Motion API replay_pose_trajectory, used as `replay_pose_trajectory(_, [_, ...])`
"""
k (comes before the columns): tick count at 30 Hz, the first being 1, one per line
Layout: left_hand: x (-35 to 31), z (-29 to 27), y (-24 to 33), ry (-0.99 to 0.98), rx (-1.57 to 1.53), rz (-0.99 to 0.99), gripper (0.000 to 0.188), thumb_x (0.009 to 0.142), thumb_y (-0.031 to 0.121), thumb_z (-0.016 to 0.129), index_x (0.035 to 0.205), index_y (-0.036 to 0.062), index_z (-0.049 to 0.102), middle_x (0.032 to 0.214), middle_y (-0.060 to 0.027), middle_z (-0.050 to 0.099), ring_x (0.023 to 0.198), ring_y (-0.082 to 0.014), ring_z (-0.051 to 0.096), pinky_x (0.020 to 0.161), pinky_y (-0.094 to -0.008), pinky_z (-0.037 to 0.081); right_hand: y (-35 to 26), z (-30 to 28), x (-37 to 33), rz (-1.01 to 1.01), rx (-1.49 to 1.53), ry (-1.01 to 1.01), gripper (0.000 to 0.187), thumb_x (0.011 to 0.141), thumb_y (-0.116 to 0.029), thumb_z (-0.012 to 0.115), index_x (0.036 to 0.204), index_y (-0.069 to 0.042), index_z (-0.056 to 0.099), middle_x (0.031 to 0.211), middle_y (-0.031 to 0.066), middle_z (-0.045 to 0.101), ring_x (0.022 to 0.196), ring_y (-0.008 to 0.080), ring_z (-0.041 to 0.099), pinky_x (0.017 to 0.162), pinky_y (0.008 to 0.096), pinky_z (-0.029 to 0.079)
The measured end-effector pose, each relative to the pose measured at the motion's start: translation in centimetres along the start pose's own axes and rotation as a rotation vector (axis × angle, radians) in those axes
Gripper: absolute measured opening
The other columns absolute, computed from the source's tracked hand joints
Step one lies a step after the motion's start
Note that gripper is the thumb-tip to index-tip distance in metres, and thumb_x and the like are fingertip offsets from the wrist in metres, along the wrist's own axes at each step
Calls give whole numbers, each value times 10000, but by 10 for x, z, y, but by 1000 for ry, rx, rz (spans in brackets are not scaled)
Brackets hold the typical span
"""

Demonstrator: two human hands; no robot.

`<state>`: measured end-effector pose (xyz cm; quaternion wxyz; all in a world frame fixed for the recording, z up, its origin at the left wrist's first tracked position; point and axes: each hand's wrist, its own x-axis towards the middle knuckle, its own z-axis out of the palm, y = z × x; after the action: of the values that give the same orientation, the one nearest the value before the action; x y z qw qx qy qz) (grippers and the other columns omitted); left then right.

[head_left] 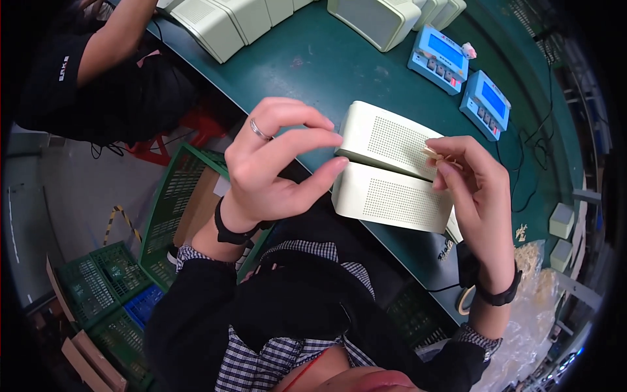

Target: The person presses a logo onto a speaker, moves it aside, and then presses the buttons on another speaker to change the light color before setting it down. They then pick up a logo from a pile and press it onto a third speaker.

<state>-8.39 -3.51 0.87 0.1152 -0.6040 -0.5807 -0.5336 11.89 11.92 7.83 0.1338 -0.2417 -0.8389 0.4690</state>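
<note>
Two cream plastic housings with perforated faces lie side by side on the green table: the far housing (392,138) and the near housing (398,196). My left hand (271,163) is at their left ends, thumb and fingers apart, fingertips touching or very close to the corners; nothing shows between them. Over the right part of the housings, my right hand (477,186) is closed, with small cream plastic pieces (439,155) pinched between thumb and fingers. Their exact shape is too small to tell.
More cream housings (219,26) line the far table edge, near another person's arm (121,39). Two blue devices with screens (444,49) stand at the far right. A plastic bag (526,300) of small pieces lies at right. Green crates (108,274) sit on the floor at left.
</note>
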Motion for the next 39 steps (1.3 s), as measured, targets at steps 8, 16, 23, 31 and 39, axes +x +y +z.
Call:
replay_pose_trajectory(8, [-5, 2, -12, -6, -2, -60, 259, 610, 55, 817, 849, 53, 716, 927, -72, 654, 819, -234, 630, 698, -317, 521, 2, 8, 25, -154, -273, -57, 183, 882, 54, 620, 1042, 3, 691, 898, 75, 647, 743, 132, 591, 675, 236, 473])
replay_pose_trajectory(16, [-6, 5, -18, -29, -16, -43, 257, 603, 69, 812, 842, 61, 716, 938, -69, 651, 825, -235, 623, 692, -323, 517, 13, 17, 27, -165, -254, 38, 177, 843, 34, 685, 1008, -7, 735, 898, 81, 653, 774, 160, 623, 677, 250, 489])
replay_pose_trajectory(23, [-4, 6, -20, -27, -14, -38, 253, 593, 72, 807, 829, 63, 716, 944, -65, 654, 823, -243, 625, 695, -327, 518, 14, 22, 27, -230, -297, 92, 178, 821, 30, 715, 991, -13, 746, 909, 67, 630, 771, 148, 615, 659, 254, 486])
replay_pose_trajectory(31, [5, 12, -24, -153, -201, -149, 343, 671, 105, 808, 982, 27, 688, 1076, -116, 646, 989, -247, 619, 848, -344, 498, 16, 22, 25, -278, -538, 101, 199, 786, 21, 745, 978, -29, 755, 928, 47, 601, 906, 171, 590, 740, 296, 484])
replay_pose_trajectory(39, [23, 53, -30, -360, -546, -446, 452, 820, 129, 738, 1220, 13, 562, 1177, -104, 604, 1060, -193, 594, 917, -303, 464, 28, 13, 24, -210, -357, 104, 283, 806, -90, 755, 1083, -39, 727, 1000, 37, 609, 1068, 176, 566, 863, 306, 479])
